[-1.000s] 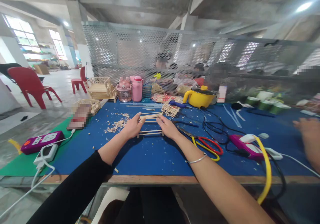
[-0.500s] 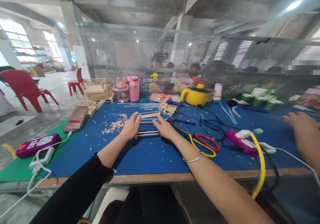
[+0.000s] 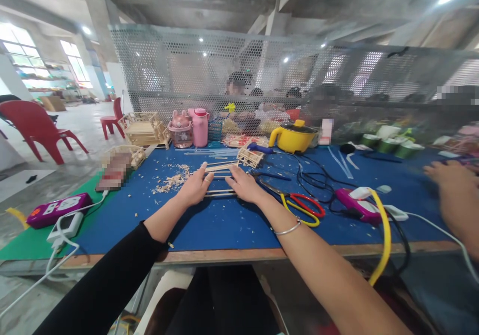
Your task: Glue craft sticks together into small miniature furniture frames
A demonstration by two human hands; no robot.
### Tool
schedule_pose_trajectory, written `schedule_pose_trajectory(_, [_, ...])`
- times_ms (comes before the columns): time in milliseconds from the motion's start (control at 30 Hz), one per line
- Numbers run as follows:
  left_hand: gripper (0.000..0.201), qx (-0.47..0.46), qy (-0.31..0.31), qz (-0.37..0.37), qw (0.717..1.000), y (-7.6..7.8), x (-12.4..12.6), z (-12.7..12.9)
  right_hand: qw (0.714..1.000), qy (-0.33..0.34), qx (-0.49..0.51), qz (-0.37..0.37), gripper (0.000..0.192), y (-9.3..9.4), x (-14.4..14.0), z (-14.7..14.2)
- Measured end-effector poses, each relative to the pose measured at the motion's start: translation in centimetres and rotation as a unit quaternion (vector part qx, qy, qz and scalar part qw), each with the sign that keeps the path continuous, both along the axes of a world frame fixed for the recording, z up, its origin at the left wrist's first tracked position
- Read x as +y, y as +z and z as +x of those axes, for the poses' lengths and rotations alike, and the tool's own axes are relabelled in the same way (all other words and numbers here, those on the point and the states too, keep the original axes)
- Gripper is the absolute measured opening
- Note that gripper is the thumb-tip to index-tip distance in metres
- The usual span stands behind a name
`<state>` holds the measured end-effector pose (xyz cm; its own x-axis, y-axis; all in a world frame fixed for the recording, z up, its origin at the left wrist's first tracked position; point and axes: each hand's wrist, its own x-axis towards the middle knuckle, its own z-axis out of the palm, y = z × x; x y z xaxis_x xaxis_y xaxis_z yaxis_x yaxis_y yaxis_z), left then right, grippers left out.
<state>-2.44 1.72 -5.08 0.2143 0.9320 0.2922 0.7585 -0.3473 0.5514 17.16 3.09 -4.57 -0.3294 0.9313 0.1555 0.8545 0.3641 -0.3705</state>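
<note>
Stick frame (image 3: 220, 179) between flat hands, left hand (image 3: 195, 187), right hand (image 3: 245, 185), scissors (image 3: 299, 206) near right.

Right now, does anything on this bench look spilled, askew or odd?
Yes: wood shavings lie scattered on the blue mat left of the stick frame, which the left hand and right hand press flat. Tangled black cables sprawl beside open scissors.

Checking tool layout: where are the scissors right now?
In the head view, the scissors lie on the blue table, just beside the right hand.
</note>
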Motion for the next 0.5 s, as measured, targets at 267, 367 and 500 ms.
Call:
schedule_pose_trajectory(267, [0.064,0.036,0.018,0.019,0.999,-0.10,-0.08,0.30,1.000,-0.004,-0.004,-0.014,0.064,0.11,-0.16,-0.33])
schedule_pose_trajectory(367, [0.064,0.029,0.013,0.021,0.999,-0.21,0.01,0.34,1.000,-0.002,0.021,-0.014,0.065,-0.02,-0.07,-0.34])
schedule_pose_trajectory(500, [0.065,-0.010,0.016,0.027,0.999,0.22,0.23,-0.04,0.995,-0.005,0.102,0.003,0.069,0.50,0.19,0.38])
